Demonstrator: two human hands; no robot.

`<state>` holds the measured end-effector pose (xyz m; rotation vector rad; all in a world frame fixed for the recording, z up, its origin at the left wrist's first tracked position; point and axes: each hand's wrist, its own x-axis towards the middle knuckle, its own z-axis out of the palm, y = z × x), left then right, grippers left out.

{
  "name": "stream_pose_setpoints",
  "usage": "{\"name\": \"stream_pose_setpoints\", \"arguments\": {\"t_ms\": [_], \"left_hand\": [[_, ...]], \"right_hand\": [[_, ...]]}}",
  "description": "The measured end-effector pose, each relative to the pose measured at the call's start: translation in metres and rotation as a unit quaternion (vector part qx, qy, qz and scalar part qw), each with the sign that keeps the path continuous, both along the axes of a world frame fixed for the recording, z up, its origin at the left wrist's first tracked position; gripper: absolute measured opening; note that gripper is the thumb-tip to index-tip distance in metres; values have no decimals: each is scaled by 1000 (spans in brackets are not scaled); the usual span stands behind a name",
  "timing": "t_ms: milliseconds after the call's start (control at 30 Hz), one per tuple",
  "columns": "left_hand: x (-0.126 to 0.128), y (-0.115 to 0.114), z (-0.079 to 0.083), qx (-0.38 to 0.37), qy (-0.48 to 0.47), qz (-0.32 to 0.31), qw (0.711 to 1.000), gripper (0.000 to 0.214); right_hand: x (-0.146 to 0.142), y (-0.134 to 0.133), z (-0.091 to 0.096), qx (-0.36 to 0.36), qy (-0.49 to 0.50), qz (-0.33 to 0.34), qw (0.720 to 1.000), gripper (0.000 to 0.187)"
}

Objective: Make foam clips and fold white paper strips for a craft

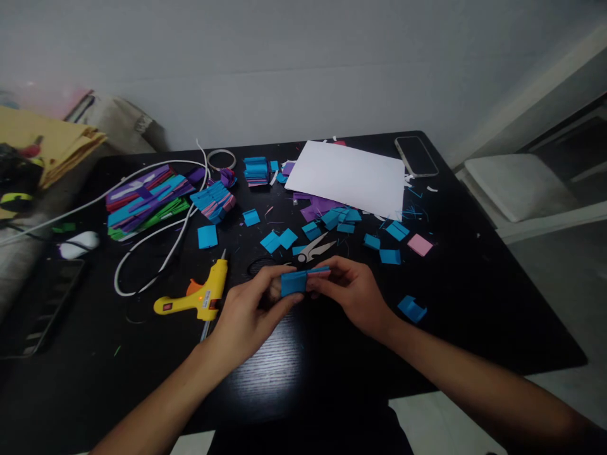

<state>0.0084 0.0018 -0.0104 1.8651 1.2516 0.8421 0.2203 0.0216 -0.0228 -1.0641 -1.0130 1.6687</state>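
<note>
My left hand [251, 309] is closed around a folded blue paper piece [293, 284], thumb below and fingers behind it. Pinched in my right hand [355, 291] is a blue and pink folded paper piece [318, 272], its end meeting the blue one. Whether the two are joined I cannot tell. Just beyond my hands lie scissors [313, 250] with parted blades, their dark handles partly hidden. A yellow glue gun [211, 292] rests left of my left hand. Small blue folded papers [279, 240] lie scattered past the scissors, and a pink paper square [420, 244] is to the right.
A white sheet [348, 177] covers purple scraps at the back. Coloured paper strips [147, 199] and stacked folded papers [214, 199] lie left, crossed by a white cable [165, 268]. A tape roll [221, 159] and a phone [416, 157] are near the black table's [493, 303] back edge.
</note>
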Motion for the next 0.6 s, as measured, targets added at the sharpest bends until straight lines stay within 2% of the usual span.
{"name": "stream_pose_setpoints", "arguments": {"t_ms": [100,200,300,433,500,600], "left_hand": [[1,-1,0,-23,-39,-21,999,23],[0,-2,4,20,-30,-63,997,7],[-1,-4,9,69,-30,-90,993,15],[-4,-10,25,142,-41,-92,985,20],[-8,-14,37,171,-50,-59,982,20],[-20,-18,56,225,-72,69,969,18]], "right_hand": [[7,9,2,-23,49,-57,997,23],[17,21,1,-52,88,-108,989,24],[23,30,-2,-75,95,-127,984,25],[26,33,-6,-103,106,-138,979,27],[25,33,-6,-115,113,-141,977,27],[23,31,-5,-123,118,-135,976,26]]}}
